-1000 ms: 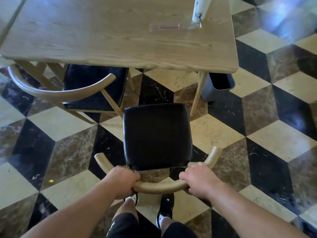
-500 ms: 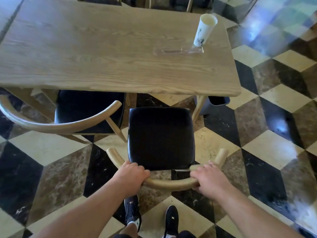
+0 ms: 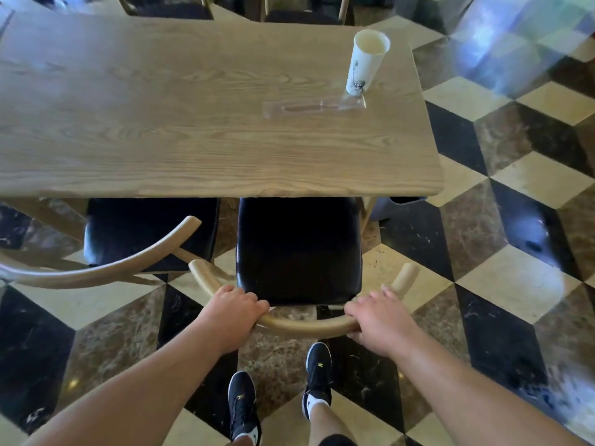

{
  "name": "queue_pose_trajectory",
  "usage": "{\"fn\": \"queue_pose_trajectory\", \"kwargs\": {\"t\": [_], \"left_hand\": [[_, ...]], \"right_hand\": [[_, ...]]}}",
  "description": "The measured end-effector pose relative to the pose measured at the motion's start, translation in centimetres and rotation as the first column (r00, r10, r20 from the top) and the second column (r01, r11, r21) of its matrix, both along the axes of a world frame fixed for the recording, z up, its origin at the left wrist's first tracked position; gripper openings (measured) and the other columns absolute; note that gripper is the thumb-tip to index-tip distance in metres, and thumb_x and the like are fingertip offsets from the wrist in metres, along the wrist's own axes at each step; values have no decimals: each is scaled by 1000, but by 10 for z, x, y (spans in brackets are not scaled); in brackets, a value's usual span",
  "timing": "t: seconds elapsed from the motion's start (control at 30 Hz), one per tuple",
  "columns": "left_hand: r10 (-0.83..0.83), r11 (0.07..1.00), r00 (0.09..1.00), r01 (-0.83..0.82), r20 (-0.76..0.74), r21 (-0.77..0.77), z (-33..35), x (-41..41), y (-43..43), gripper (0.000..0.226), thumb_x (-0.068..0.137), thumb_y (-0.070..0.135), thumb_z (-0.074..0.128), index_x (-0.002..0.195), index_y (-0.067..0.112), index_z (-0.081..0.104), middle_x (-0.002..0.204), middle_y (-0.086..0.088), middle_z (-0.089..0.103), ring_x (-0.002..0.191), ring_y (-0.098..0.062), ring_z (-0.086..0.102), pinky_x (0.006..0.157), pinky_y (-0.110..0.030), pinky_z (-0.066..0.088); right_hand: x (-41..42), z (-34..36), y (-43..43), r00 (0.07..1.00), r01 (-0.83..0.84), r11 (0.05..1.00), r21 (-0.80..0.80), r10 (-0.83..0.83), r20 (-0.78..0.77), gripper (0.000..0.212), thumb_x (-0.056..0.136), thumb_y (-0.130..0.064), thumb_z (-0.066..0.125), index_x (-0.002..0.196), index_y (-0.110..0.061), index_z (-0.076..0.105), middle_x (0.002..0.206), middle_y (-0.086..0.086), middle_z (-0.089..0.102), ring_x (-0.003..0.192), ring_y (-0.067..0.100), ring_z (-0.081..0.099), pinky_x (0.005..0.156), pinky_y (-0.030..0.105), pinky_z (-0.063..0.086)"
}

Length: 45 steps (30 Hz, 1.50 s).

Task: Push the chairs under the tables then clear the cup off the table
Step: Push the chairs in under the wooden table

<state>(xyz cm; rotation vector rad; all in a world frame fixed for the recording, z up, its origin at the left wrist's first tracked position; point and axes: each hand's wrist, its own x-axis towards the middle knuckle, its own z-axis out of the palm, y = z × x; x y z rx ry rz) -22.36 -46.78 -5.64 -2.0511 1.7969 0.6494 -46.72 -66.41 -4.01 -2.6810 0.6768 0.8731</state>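
A chair with a black seat [image 3: 297, 249] and a curved wooden backrest stands in front of me, the seat's front edge just under the wooden table [image 3: 180, 133]. My left hand [image 3: 233, 312] grips the left part of the backrest rail. My right hand [image 3: 376, 320] grips its right part. A tall white paper cup [image 3: 365, 64] stands upright near the table's far right corner, next to a clear plastic stand [image 3: 314, 106]. A second chair [image 3: 141, 233] of the same kind sits to the left, partly under the table.
More chairs stand at the table's far side [image 3: 167, 8]. A grey bin [image 3: 394, 206] sits on the floor by the table's right leg. The floor is checkered marble in black, brown and cream. My feet in black shoes [image 3: 277, 394] stand behind the chair.
The chair has slid forward, its seat front now reaching under the table edge. I have stepped closer, and the whole cup has come into view.
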Motion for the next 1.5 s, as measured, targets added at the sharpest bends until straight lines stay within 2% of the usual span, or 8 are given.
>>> {"fn": "queue_pose_trajectory", "kwargs": {"t": [0.3, 0.63, 0.8, 1.0, 1.1, 1.23, 1.37, 1.5], "left_hand": [[127, 991, 987, -121, 104, -61, 5, 26, -58, 30, 98, 36, 59, 128, 40, 55, 119, 13, 64, 119, -16, 58, 114, -40, 33], [88, 995, 990, -82, 110, -53, -5, 50, -86, 27, 99, 39, 59, 125, 36, 54, 119, 8, 63, 118, -21, 57, 110, -43, 35], [123, 988, 987, -112, 108, -105, -9, 73, -79, 36, 96, 38, 64, 130, 31, 55, 124, 4, 61, 121, -23, 53, 112, -41, 36], [345, 924, 936, -328, 63, -196, 7, 147, -14, 65, 93, 26, 60, 153, 30, 34, 158, 1, 39, 142, -23, 39, 122, -46, 27], [444, 889, 893, -430, 71, -159, 11, 190, 29, 68, 90, 35, 62, 149, 35, 28, 143, 5, 50, 127, -22, 53, 106, -40, 42], [495, 864, 860, -502, 120, 39, 1, 231, 82, 50, 89, 57, 64, 129, 34, 45, 115, 9, 59, 109, -19, 61, 86, -36, 47], [528, 846, 849, -527, 5, 82, -11, 245, 108, 22, 93, 44, 60, 102, 32, 44, 82, 10, 57, 76, -17, 61, 64, -34, 46], [444, 893, 896, -442, -10, 82, -7, 255, 106, 22, 92, 41, 58, 99, 33, 39, 77, 9, 56, 73, -18, 62, 63, -33, 45]], "right_hand": [[33, 0, -65, 997, -21, 1000, 9, 20, 75, 25, 98, -52, 64, 116, -35, 60, 111, -5, 64, 117, 24, 56, 125, 55, 21], [56, -11, -88, 1000, -1, 998, -66, 3, 30, 25, 97, -51, 67, 110, -32, 57, 107, -5, 63, 114, 24, 57, 126, 58, 21], [75, -6, -76, 995, 54, 981, -188, -69, -76, 22, 97, -38, 69, 116, -32, 60, 111, -4, 66, 120, 24, 58, 123, 58, 28], [143, 14, -23, 991, 37, 998, -48, -43, -126, 61, 92, -61, 66, 141, -29, 49, 129, 0, 64, 123, 27, 58, 110, 48, 44], [196, 12, 10, 996, 83, 992, 91, -79, -47, 64, 93, -63, 64, 146, -29, 47, 132, 0, 63, 124, 27, 57, 98, 45, 51], [241, -3, 39, 985, 170, 973, 155, -164, -55, 50, 93, -60, 65, 128, -28, 49, 104, -5, 64, 96, 21, 63, 81, 45, 59], [250, -10, 48, 974, 225, 967, 123, -217, -70, 34, 102, -51, 58, 118, -23, 46, 89, -4, 60, 76, 18, 62, 66, 40, 55], [250, -4, 52, 977, 209, 974, 89, -203, -71, 31, 104, -50, 56, 118, -24, 46, 87, -5, 61, 74, 18, 63, 66, 41, 57]]}}
